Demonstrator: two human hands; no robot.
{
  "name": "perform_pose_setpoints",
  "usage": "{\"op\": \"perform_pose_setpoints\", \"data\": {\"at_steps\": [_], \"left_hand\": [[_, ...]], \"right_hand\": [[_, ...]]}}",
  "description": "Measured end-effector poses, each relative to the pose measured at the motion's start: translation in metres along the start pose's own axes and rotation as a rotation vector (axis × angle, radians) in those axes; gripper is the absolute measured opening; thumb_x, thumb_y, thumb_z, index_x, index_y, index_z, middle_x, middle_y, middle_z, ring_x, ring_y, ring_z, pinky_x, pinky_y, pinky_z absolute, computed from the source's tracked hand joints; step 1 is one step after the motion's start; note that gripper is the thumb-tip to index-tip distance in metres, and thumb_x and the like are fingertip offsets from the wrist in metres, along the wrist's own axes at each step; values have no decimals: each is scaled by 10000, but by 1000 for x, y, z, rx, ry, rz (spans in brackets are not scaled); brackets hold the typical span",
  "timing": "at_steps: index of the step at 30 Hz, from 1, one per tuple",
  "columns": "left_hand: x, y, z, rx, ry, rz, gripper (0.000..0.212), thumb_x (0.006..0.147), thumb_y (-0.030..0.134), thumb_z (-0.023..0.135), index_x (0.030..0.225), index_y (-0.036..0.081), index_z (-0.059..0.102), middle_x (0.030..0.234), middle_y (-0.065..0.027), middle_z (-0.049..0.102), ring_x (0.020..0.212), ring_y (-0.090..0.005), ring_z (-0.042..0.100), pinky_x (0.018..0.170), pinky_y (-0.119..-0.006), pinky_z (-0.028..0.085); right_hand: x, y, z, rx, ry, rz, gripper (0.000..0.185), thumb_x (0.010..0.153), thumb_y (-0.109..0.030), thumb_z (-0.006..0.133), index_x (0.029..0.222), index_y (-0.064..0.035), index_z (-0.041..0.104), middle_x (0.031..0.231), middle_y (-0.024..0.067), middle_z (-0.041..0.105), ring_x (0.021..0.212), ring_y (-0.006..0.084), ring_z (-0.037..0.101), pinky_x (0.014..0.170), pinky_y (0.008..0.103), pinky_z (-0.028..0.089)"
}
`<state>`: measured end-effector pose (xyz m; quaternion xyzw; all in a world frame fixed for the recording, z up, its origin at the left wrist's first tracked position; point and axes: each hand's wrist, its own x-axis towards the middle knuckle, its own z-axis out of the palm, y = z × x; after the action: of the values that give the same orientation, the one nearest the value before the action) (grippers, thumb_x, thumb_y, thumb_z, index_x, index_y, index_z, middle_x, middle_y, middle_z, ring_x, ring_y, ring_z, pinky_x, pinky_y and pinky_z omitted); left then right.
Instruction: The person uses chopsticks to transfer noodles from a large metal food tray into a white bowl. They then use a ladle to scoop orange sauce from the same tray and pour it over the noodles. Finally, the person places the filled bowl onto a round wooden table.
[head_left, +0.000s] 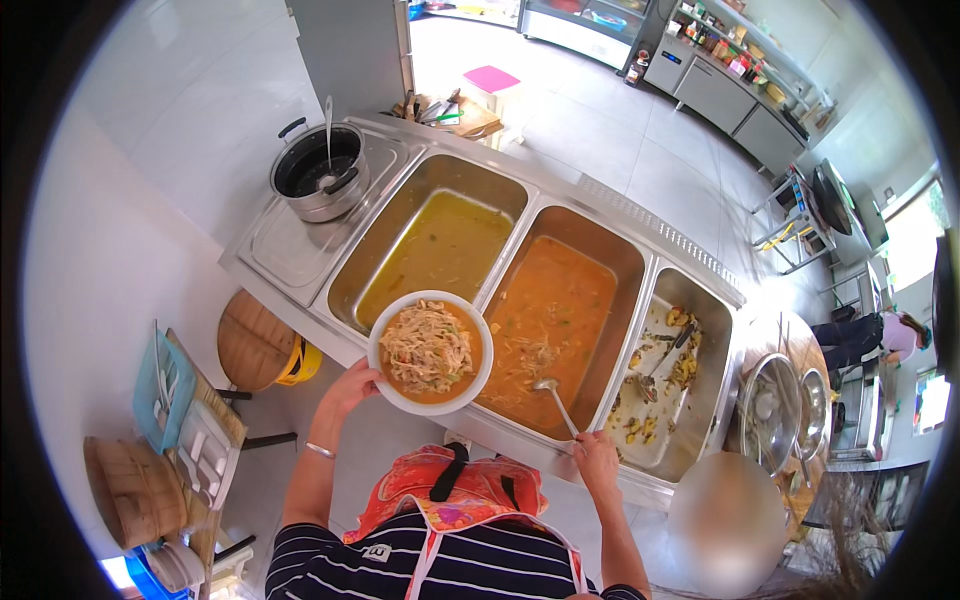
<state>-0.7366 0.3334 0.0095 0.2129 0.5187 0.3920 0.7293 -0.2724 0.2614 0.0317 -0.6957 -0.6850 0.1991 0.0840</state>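
My left hand (358, 384) grips the rim of a white bowl (481, 330), which is heaped with a shredded, noodle-like food (429, 346) in orange broth. The bowl is over the near edge of the steam table, partly covering two pans. In my right hand (598, 459) is the handle of a metal ladle (553, 394), whose head rests at the surface of the orange soup in the middle pan (574, 300). To the left, another pan (450, 240) holds yellowish broth. The right pan (667, 397) contains scraps of food and a black-handled spoon (679, 345).
A pot (319, 172) with a ladle stands at the counter's left end. Below it is a round wooden-topped stool (255, 341). Metal bowls (769, 412) sit on a round table at right, near a blurred shape (726, 525). Another person (874, 334) bends at the far right.
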Motion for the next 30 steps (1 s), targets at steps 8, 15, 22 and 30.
{"op": "perform_pose_setpoints", "data": {"at_steps": [8, 15, 22, 30], "left_hand": [[17, -7, -3, 136, 129, 16, 404, 771, 29, 540, 1172, 69, 507, 1007, -19, 605, 907, -131, 593, 764, -298, 499], [-1, -5, 14, 103, 42, 116, 442, 771, 59, 492, 1209, 18, 443, 1097, -82, 563, 957, -187, 573, 780, -312, 502], [15, -10, 0, -4, -13, 77, 501, 724, -12, 459, 1222, 37, 432, 1110, -81, 539, 995, -206, 557, 798, -358, 509], [-13, -2, 34, 62, -26, 123, 442, 758, 17, 491, 1197, 21, 448, 1055, -94, 564, 896, -194, 598, 702, -317, 536]], "right_hand": [[36, -21, 17, 420, -32, -46, 268, 819, -144, 613, 1059, -34, 567, 967, 145, 568, 925, 280, 555, 799, 373, 454], [82, -120, 59, 1573, -747, 10, 625, 883, -271, 572, 1407, -117, 269, 1348, 61, 417, 1188, 188, 441, 899, 364, 449], [82, -133, 66, 1672, -684, 56, 637, 874, -97, 482, 1434, -185, 191, 1394, 30, 351, 1202, 171, 421, 904, 348, 463], [67, -120, 81, 1734, -587, -20, 637, 868, -63, 478, 1432, -175, 203, 1350, 44, 393, 1171, 180, 454, 901, 338, 470]]}}
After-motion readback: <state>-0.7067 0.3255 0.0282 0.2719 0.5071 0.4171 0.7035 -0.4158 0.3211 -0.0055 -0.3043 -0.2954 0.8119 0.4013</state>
